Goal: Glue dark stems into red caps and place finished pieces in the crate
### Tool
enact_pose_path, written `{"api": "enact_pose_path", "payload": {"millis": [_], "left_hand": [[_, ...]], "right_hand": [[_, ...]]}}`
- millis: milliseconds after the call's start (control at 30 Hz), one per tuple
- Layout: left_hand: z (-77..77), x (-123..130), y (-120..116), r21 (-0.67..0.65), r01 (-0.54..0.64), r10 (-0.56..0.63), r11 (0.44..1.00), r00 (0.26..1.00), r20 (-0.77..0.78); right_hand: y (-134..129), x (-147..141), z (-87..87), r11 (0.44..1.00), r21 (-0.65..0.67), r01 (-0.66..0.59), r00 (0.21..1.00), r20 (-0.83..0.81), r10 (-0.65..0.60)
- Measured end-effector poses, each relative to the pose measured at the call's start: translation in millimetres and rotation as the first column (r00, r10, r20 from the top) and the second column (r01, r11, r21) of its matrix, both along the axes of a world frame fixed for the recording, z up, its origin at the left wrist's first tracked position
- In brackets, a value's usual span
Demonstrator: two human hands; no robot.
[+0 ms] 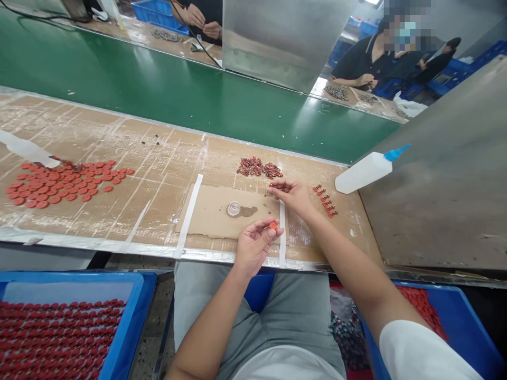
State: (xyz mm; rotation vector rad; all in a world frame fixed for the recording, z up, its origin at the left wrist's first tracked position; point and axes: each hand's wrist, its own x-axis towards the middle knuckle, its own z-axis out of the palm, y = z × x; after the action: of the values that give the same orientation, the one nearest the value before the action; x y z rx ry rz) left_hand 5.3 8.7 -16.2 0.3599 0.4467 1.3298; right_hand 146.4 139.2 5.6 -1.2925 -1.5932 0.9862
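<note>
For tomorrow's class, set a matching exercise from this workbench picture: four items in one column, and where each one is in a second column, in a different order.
Column one:
1. small orange-red disc
2. small clear cup
3. white squeeze bottle with blue nozzle
4. rows of red parts

Column two:
A. in a blue crate below the bench
B. beside a steel panel
C. in the left hand
D. on a cardboard sheet

Pairs: 1-C, 2-D, 3-B, 4-A
</note>
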Motion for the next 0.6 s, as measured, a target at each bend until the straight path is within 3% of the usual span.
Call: {"api": "enact_pose_path", "payload": {"millis": [100, 200, 400, 600], "left_hand": [[-0.4, -0.1, -0.1, 0.005, 0.008, -0.008, 1.000, 1.000, 0.006], [0.1, -0.8, -1.6, 0.013, 0.029, -0.029, 0.999, 1.000, 0.003], [7.8, -6.3, -7.0, 0.054, 0.036, -0.037, 0.998, 0.999, 0.020], [14.0, -10.5, -10.3, 0.051, 0.051, -0.052, 0.997, 0.998, 0.036]], "right_hand": [[-16.0, -19.4, 1.3, 0.998, -0.056, 0.035, 0.979, -0.198, -0.045], [-33.4, -42.0, 3.8, 0.997, -0.073, 0.035, 0.969, -0.243, -0.051], [-53.2, -78.4, 0.4, 0.985, 0.101, 0.143, 0.979, -0.162, -0.126], [-50.0, -87.8, -1.8, 0.948, 0.310, 0.077, 0.993, 0.057, -0.099]]}}
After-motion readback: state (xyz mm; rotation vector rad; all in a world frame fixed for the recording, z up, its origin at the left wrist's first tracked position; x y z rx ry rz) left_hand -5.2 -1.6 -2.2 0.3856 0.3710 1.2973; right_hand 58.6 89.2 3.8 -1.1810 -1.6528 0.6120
